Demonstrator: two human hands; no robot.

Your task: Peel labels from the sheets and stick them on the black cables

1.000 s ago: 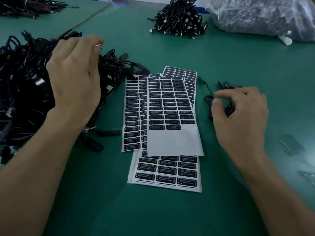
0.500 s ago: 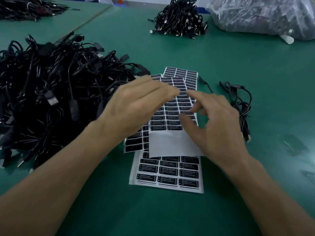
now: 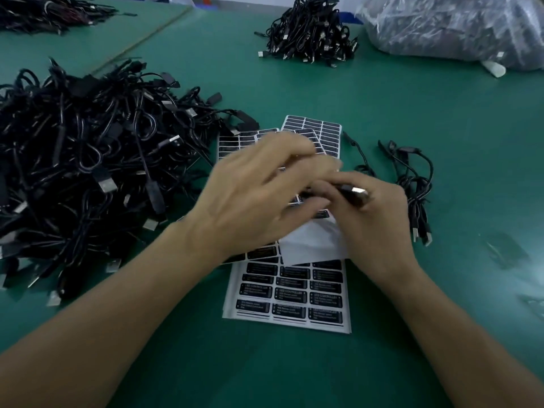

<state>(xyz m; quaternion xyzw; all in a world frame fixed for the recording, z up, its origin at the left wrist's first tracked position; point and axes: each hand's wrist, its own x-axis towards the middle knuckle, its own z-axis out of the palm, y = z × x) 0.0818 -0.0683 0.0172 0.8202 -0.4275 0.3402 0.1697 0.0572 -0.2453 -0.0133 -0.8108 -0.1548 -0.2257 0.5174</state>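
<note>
right hand (image 3: 371,222) grips a black plug (image 3: 353,191), axis left-right across the sheets (image 3: 288,293), metal tip pointing right. left hand (image 3: 259,198) is just left of it over the label rows, too blurred to tell its grip. Left looks nearer for the peel.

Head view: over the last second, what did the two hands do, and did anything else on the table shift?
The left hand left the big cable pile and moved right, over the label sheets; it is blurred. The right hand left the small cable bunch, moved left to the sheets and now grips a dark plug with a metal tip. The pile, the bunch and the bag stayed put.
</note>
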